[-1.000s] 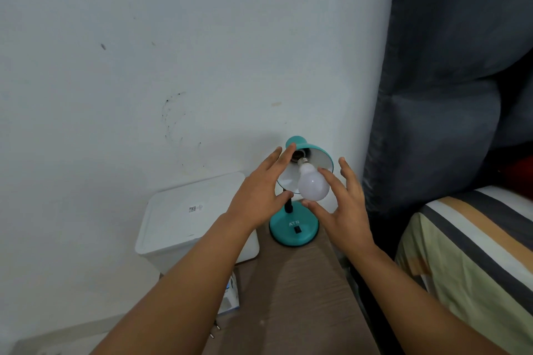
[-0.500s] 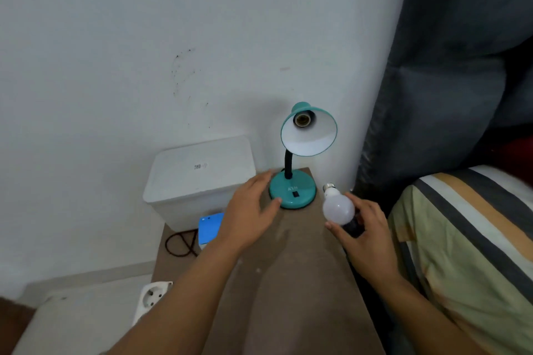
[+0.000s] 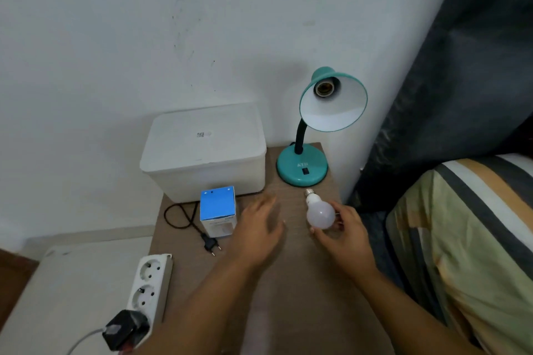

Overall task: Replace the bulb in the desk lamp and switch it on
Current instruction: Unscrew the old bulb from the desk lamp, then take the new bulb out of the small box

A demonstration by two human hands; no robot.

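Since half a second ago, the left hand [image 3: 261, 228] has drawn back from the lamp base, fingers spread and empty above the table [image 3: 288, 297]. Fingers of the right hand [image 3: 346, 235] are curled around the white bulb [image 3: 320, 215], just in front of the teal desk lamp [image 3: 302, 166], whose base reads "ATN" and whose socket [image 3: 323, 89] is empty. A closed white box [image 3: 204, 153] bears a small, unreadable label. A blue carton [image 3: 218, 210] stands closed beside it.
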